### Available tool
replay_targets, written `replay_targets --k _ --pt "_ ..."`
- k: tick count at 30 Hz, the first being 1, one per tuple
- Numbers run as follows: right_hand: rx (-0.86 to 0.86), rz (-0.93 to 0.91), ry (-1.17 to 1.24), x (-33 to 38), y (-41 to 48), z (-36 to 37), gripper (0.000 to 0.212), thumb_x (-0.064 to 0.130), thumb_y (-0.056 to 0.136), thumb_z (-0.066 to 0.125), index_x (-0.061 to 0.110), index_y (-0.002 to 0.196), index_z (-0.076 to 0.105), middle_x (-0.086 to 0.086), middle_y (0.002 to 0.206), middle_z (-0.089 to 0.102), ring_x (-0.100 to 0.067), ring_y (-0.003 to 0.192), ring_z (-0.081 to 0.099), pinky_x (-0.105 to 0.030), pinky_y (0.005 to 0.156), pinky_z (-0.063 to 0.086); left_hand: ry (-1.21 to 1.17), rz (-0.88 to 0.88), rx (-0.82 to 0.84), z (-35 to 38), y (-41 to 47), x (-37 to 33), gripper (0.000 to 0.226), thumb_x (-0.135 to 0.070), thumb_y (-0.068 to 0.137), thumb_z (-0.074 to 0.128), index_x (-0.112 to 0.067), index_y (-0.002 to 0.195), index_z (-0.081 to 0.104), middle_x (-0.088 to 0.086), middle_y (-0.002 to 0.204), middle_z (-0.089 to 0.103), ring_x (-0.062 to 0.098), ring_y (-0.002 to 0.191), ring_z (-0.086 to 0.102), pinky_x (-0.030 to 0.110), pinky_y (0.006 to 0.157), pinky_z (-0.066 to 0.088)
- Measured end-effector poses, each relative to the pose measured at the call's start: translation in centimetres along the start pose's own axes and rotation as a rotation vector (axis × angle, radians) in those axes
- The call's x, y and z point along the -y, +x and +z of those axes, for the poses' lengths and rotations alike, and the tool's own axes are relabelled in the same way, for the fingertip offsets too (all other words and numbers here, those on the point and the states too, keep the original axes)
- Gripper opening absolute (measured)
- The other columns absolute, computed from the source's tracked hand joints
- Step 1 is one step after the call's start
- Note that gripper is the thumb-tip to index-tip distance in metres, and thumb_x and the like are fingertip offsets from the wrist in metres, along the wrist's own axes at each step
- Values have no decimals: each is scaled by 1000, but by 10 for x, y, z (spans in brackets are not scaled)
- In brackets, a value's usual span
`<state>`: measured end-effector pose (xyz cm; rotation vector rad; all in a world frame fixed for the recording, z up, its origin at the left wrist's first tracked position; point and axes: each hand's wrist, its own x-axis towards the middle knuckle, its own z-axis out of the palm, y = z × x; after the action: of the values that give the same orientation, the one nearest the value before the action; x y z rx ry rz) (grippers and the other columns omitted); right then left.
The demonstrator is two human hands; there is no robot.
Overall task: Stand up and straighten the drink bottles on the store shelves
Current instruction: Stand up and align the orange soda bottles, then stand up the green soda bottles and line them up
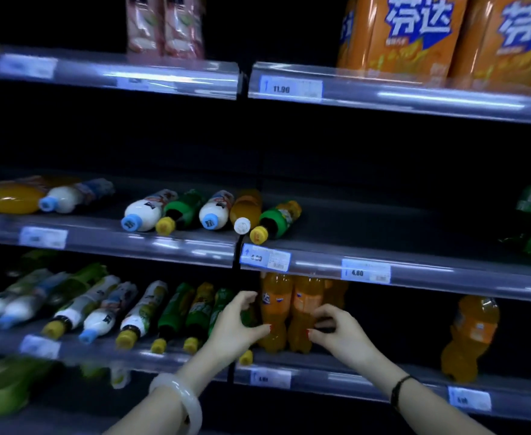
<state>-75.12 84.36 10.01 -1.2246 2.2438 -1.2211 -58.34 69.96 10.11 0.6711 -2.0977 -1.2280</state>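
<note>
On the lower shelf (pixel 336 376), green and white bottles (pixel 145 306) lie on their sides at the left. The left hand (pixel 236 324) curls around the first orange bottle (pixel 275 312), seemingly gripping it, though blur obscures the contact. Touching that one, the second orange bottle (pixel 305 306) stands upright, pinched by the right hand (pixel 336 329). A third orange bottle (pixel 471 337) stands well apart, rightward.

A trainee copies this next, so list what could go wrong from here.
The left hand and right hand crowd the upright orange bottles; a nudge could topple both. The lying green bottles by the left wrist have caps at the shelf edge and might roll off. The lone orange bottle farther right looks tilted and may fall.
</note>
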Motion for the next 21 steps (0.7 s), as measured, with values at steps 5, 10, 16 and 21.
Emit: replay_targets --k 5,10,16,21 --pt "101 -79 -56 21 -20 33 38 18 80 74 18 114 57 3 115 59 -9 107 58 -22 88 49 81 -30 7 -31 -36 15 63 -15 72 78 -14 128 48 -4 122 52 8 119 45 19 93 35" --pt "213 -108 -85 21 -17 80 64 24 77 77 20 133 46 3 132 51 -13 123 49 -25 99 44 110 -54 43 -60 -44 48 66 -19 74 78 -18 132 46 -6 128 49 7 123 40 24 96 37" --pt "184 -77 -100 4 15 122 86 27 73 81 31 143 32 2 145 43 -16 135 38 -32 110 37 225 31 134 -69 -16 93 79 -28 70 81 -29 137 38 -6 137 44 8 130 38 21 96 34" --pt "128 -70 -176 -34 37 153 104 32 66 85 33 148 22 2 153 35 -20 141 30 -39 117 27 585 182 218 -65 15 144 103 -42 66 80 -40 145 15 -8 156 19 13 144 12 36 115 24"
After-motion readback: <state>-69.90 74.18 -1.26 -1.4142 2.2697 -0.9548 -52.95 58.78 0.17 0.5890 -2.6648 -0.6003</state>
